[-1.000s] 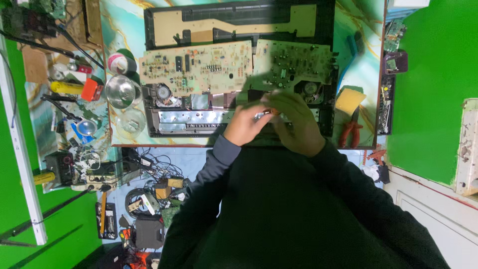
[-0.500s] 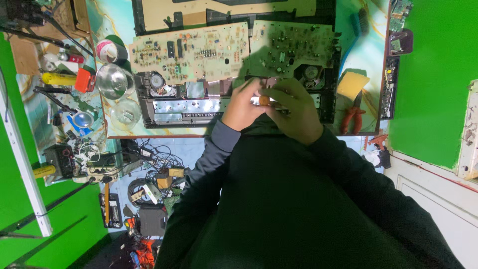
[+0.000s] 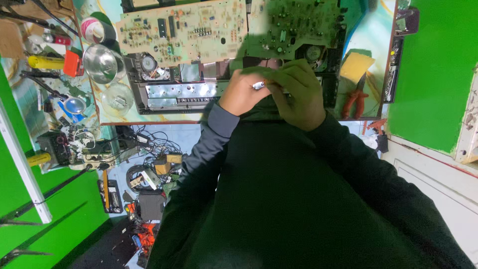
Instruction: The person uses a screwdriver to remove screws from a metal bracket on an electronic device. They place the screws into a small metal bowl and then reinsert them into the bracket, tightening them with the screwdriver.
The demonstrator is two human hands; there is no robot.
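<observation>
The tabletop (image 3: pixel 378 30) is crowded: a beige circuit board (image 3: pixel 184 32) and a green circuit board (image 3: pixel 298 22) lie over a dark open chassis (image 3: pixel 174 92), whose near edge runs just in front of the hands, so little bare room is left there. To the left stand a shiny metal bowl (image 3: pixel 99 62) and a roll of tape (image 3: pixel 94 29); to the right a yellow sponge (image 3: pixel 356 67) and red-handled pliers (image 3: pixel 354 99) lie near the tabletop's right edge. Both hands meet close to the chest, just past the tabletop's near edge, forearms in dark sleeves angled inward. The left hand (image 3: pixel 241 94) and the right hand (image 3: pixel 296 92) touch, knuckles up, fingers curled. Between them sits a small silvery part (image 3: pixel 259 85), pinched by the left fingers (image 3: pixel 251 82), with the right fingers (image 3: pixel 284 79) folded over its far end; how firmly the right hand grips it cannot be told.
</observation>
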